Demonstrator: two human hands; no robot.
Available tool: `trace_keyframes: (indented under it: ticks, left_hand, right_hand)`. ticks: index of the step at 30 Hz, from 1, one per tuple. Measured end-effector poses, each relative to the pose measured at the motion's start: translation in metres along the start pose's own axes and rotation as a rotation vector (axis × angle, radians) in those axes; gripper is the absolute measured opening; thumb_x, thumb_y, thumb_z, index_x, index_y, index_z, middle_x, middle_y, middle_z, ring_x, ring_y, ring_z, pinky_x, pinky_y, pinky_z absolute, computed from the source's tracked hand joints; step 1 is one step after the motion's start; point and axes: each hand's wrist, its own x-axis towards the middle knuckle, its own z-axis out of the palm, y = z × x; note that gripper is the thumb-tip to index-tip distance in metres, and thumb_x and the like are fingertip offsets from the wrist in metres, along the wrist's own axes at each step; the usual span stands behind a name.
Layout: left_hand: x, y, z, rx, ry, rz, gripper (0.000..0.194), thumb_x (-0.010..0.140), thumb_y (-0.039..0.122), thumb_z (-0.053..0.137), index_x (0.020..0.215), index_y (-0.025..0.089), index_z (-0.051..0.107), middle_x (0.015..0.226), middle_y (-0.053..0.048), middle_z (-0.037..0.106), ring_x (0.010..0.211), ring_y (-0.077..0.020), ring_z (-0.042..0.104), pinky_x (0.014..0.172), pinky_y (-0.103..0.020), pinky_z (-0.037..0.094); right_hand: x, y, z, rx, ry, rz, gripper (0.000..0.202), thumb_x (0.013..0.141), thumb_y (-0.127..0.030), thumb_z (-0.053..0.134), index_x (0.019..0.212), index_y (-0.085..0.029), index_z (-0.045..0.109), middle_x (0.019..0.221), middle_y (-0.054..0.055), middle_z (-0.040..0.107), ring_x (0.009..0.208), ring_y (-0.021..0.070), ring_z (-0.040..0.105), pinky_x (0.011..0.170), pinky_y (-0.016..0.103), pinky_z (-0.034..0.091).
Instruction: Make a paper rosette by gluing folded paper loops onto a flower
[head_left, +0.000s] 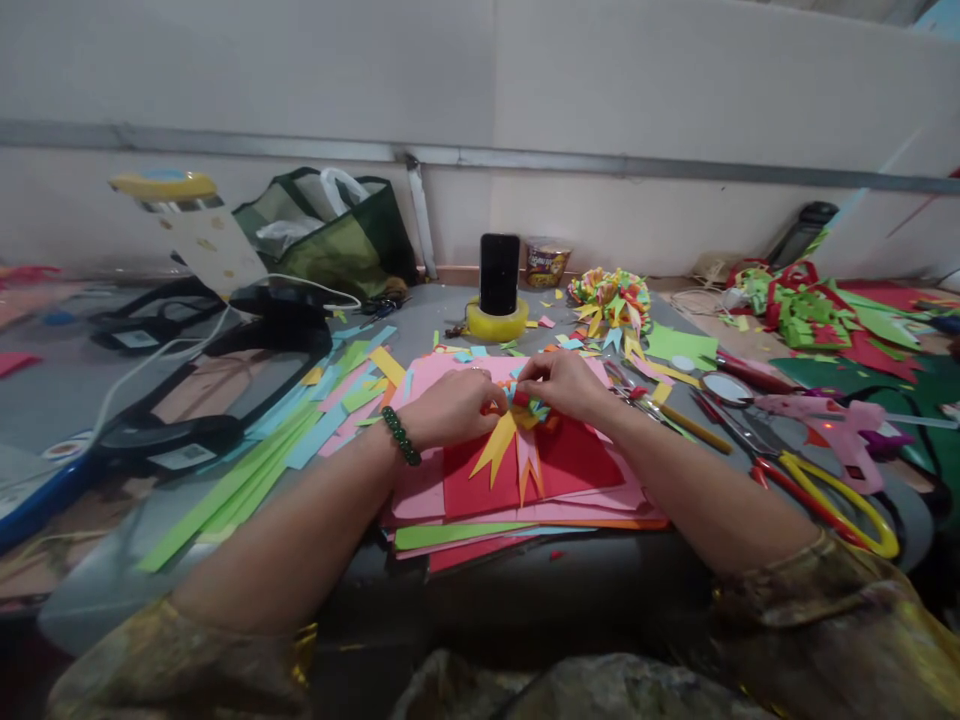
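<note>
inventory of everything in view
paper ornament: one, multicoloured, between hands
sheet stack: one, multicoloured, beneath ornament
strips: many, multicoloured, left
paper cluster: one, multicoloured, beyond right hand
paper pile: one, green-red, far right
phone: one, black, on roll
roll: one, yellow, back
cup: one, brownish, beside phone
bag: one, green, back left
unclear device: one, white-yellow, left
glue gun: one, pink, right
large scissors: one, red-yellow handles, right
bottle: one, dark, back right
table: one, grey, underneath
bracelet: one, green, left wrist
left hand: one, on ornament
right hand: one, on ornament
</note>
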Motion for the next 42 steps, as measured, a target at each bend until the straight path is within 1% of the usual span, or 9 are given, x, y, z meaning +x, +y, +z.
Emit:
trace_keyframes:
  ticks: [10,13,16,20,23,26,32,35,42]
  left_hand:
    - [-0.001,0.004,-0.001,0.061,0.003,0.008,0.028,0.082,0.013,0.055,0.096,0.02,0.078,0.087,-0.007,0.07,0.081,-0.0214,0.065,0.074,-0.03,0.046]
    - [-0.002,0.005,-0.002,0.076,-0.003,0.013,0.026,0.083,0.013,0.055,0.094,0.02,0.078,0.084,-0.006,0.069,0.078,-0.0204,0.064,0.072,-0.029,0.045]
    - [-0.003,0.006,-0.003,0.075,-0.001,0.014,0.029,0.083,0.013,0.055,0.096,0.021,0.079,0.086,-0.007,0.069,0.078,-0.0201,0.064,0.072,-0.029,0.045]
    - [-0.004,0.007,-0.003,0.094,-0.01,0.026,0.03,0.083,0.014,0.053,0.095,0.02,0.08,0.087,-0.008,0.071,0.079,-0.0211,0.064,0.074,-0.031,0.046]
    - [-0.004,0.008,-0.003,0.092,-0.018,0.017,0.031,0.082,0.014,0.053,0.095,0.02,0.081,0.091,-0.009,0.072,0.081,-0.0216,0.065,0.076,-0.032,0.047]
    - [-0.004,0.008,-0.002,0.075,-0.01,0.014,0.032,0.079,0.012,0.053,0.094,0.019,0.081,0.092,-0.009,0.072,0.081,-0.0219,0.065,0.076,-0.032,0.048]
    - [-0.004,0.008,-0.002,0.101,-0.004,0.048,0.028,0.079,0.014,0.052,0.081,0.02,0.08,0.079,-0.008,0.067,0.075,-0.0213,0.062,0.07,-0.032,0.045]
    - [-0.004,0.008,-0.002,0.114,-0.012,0.04,0.029,0.08,0.014,0.052,0.086,0.02,0.08,0.083,-0.008,0.069,0.077,-0.0211,0.063,0.071,-0.031,0.045]
    - [-0.005,0.009,-0.002,0.105,-0.024,0.022,0.032,0.08,0.013,0.053,0.092,0.02,0.081,0.09,-0.009,0.071,0.082,-0.0219,0.065,0.075,-0.031,0.048]
  right_hand:
    - [-0.003,-0.005,-0.002,-0.105,-0.009,-0.045,0.012,0.076,-0.014,0.068,0.078,-0.02,0.078,0.076,0.0,0.075,0.067,0.0128,0.063,0.061,0.023,0.042]
    - [-0.002,-0.002,-0.008,-0.085,0.019,-0.092,0.014,0.079,-0.017,0.068,0.083,-0.019,0.08,0.077,0.002,0.074,0.068,0.0135,0.061,0.063,0.024,0.042]
    - [-0.003,-0.002,-0.019,-0.121,0.06,-0.176,0.023,0.077,-0.012,0.063,0.087,-0.02,0.082,0.079,0.002,0.071,0.069,0.0136,0.058,0.065,0.025,0.042]
    - [-0.012,-0.013,-0.031,-0.35,-0.056,-0.211,0.037,0.078,-0.006,0.056,0.093,-0.024,0.084,0.089,0.005,0.068,0.076,0.0155,0.058,0.069,0.027,0.042]
    - [-0.018,-0.026,-0.029,-0.547,-0.163,-0.191,0.041,0.081,-0.005,0.054,0.1,-0.027,0.083,0.097,0.008,0.068,0.09,0.02,0.059,0.076,0.028,0.043]
    - [-0.02,-0.034,-0.023,-0.649,-0.234,-0.17,0.041,0.085,-0.007,0.052,0.104,-0.027,0.083,0.102,0.009,0.069,0.099,0.0225,0.059,0.078,0.028,0.042]
    - [-0.017,-0.03,-0.019,-0.696,-0.305,-0.211,0.04,0.088,-0.01,0.052,0.108,-0.028,0.081,0.1,0.009,0.069,0.094,0.0215,0.06,0.073,0.028,0.041]
    - [-0.016,-0.028,-0.018,-0.693,-0.312,-0.243,0.039,0.088,-0.01,0.053,0.108,-0.028,0.082,0.097,0.009,0.068,0.094,0.0215,0.06,0.074,0.028,0.041]
    - [-0.019,-0.031,-0.017,-0.674,-0.302,-0.21,0.039,0.087,-0.009,0.052,0.105,-0.026,0.082,0.099,0.01,0.068,0.097,0.0226,0.06,0.074,0.029,0.041]
